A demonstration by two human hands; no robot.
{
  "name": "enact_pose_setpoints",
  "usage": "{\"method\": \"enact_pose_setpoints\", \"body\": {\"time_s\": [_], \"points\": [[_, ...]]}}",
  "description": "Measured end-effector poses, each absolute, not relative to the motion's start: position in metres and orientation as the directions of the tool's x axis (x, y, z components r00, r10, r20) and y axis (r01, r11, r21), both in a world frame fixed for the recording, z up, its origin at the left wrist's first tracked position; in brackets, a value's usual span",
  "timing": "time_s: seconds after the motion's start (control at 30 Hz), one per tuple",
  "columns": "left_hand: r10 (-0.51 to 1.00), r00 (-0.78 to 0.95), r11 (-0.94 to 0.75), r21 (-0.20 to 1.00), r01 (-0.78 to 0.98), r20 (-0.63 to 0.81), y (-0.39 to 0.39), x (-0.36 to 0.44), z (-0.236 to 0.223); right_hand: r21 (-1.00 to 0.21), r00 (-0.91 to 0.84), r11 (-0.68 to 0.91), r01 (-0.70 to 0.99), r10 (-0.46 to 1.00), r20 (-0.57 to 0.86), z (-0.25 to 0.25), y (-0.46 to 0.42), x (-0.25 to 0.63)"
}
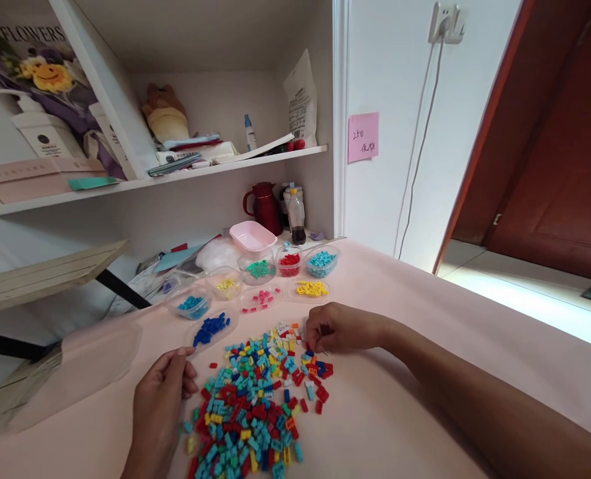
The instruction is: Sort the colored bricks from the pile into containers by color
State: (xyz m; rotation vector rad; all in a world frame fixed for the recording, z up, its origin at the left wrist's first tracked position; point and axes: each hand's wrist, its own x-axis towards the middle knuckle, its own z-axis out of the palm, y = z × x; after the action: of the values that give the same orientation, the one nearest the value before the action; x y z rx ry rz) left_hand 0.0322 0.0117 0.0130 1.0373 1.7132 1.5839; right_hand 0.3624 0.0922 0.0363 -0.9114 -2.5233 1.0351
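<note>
A mixed heap of small toy building bricks (250,399) in red, turquoise, blue, yellow and other colours lies between my hands. At the heap's far right edge, my right hand (342,327) is closed with its fingertips down among the bricks; whatever they pinch is hidden. My left hand (163,382) is left of the heap, thumb and forefinger pressed together beside the clear tray of dark blue bricks (211,328). What the left fingertips hold, if anything, is too small to make out. One red brick (213,365) lies apart, between the left hand and the heap.
Clear containers stand behind the heap, with yellow bricks (312,288), pink bricks (261,299), green bricks (259,268), red bricks (290,265) and turquoise bricks (322,263). Farther back are a pink basin (253,237), a red jug (266,209) and a bottle (296,216) under a shelf.
</note>
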Motion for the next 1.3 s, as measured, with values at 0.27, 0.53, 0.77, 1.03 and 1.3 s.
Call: {"method": "enact_pose_setpoints", "body": {"time_s": [0.27, 0.53, 0.77, 1.03, 1.3], "points": [[0.851, -0.518, 0.005, 0.986, 0.167, 0.084, 0.011, 0.032, 0.012, -0.733, -0.801, 0.552, 0.397, 0.598, 0.016, 0.033, 0.091, 0.36], [0.859, -0.502, -0.003, 0.982, 0.191, 0.1, 0.01, 0.035, 0.014, -0.673, -0.804, 0.616, 0.411, 0.592, 0.051, 0.031, 0.087, 0.353], [0.857, -0.508, 0.0, 0.984, 0.178, 0.092, 0.008, 0.039, 0.016, -0.66, -0.799, 0.626, 0.415, 0.598, 0.066, 0.033, 0.081, 0.347], [0.861, -0.5, 0.013, 0.981, 0.194, 0.087, 0.009, 0.034, 0.013, -0.645, -0.746, 0.639, 0.418, 0.647, 0.158, 0.043, 0.084, 0.356], [0.864, -0.495, 0.013, 0.981, 0.192, 0.085, 0.012, 0.029, 0.009, -0.53, -0.555, 0.514, 0.674, 0.826, 0.096, 0.047, 0.102, 0.384]]}}
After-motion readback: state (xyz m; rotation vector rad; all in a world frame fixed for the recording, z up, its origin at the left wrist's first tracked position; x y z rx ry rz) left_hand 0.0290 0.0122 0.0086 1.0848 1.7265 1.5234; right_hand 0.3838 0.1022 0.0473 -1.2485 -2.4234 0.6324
